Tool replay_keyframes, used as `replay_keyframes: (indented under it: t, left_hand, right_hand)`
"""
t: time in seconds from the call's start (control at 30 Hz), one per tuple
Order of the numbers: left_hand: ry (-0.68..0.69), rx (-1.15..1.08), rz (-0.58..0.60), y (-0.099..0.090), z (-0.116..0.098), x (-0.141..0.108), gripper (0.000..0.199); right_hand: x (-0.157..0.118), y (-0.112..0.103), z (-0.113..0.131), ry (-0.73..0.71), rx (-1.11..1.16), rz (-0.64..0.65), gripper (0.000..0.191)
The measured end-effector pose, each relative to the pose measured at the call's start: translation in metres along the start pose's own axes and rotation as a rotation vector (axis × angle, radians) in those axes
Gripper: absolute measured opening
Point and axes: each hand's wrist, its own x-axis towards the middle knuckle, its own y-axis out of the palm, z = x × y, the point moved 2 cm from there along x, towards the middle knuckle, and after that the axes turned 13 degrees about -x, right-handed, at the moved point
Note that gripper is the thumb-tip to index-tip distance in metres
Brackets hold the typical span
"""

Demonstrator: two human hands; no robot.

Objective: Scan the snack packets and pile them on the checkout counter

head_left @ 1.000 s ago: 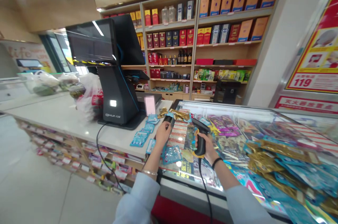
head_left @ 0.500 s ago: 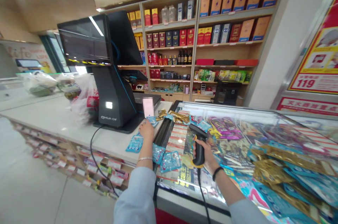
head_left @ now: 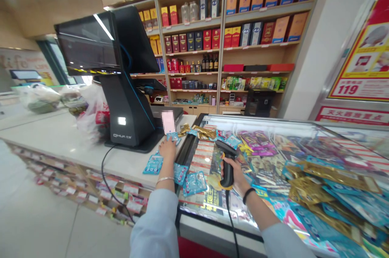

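My right hand point(head_left: 232, 173) is wrapped round the handle of a black and yellow barcode scanner point(head_left: 226, 169), whose head is above the glass case. Over on the white counter, my left hand point(head_left: 167, 149) lies palm down with its fingers spread. Its fingertips are at a small blue snack packet point(head_left: 173, 137) beside a pink card or phone point(head_left: 168, 122), which is partly blurred out. Closer to me are another blue packet point(head_left: 153, 164) on the counter and two more blue packets point(head_left: 195, 183) at the glass edge. Gold packets point(head_left: 204, 131) lie beyond the scanner.
A black checkout terminal point(head_left: 124, 108) stands left of my left hand, with bagged goods point(head_left: 94, 110) behind it. A pile of gold and blue packets point(head_left: 331, 197) covers the right of the glass display case point(head_left: 291, 122). The scanner's cable point(head_left: 231, 219) hangs over the front edge.
My left hand's fingers have spread out flatter near the blue packet. The scanner stays in my right hand in about the same place. The whole view has shifted slightly.
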Motion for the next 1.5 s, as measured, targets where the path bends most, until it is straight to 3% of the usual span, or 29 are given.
replay_keyframes:
  t: [0.07,0.27,0.73,0.93,1.3,1.5]
  left_hand:
    - [0.025,0.032,0.066,0.004,0.001,0.001,0.046]
    - [0.057,0.112,0.097,0.008,0.000,-0.001,0.063]
    - [0.088,0.198,0.129,0.003,-0.022,-0.016,0.046]
    - [0.103,0.232,0.034,0.009,-0.022,-0.019,0.039]
    - [0.179,0.094,0.056,-0.006,-0.027,-0.021,0.038]
    - [0.219,-0.113,0.074,0.003,-0.034,-0.024,0.039]
  right_hand:
    - [0.000,0.001,0.000,0.012,-0.003,0.001,0.026]
    - [0.000,0.000,0.000,0.005,0.010,-0.006,0.028]
    - [-0.001,0.000,0.000,0.025,0.036,0.012,0.024]
    - [0.001,-0.001,-0.001,0.020,0.035,0.035,0.027]
    - [0.003,-0.005,-0.005,0.012,0.029,0.031,0.031]
    - [0.004,-0.005,-0.004,0.029,0.049,0.058,0.028]
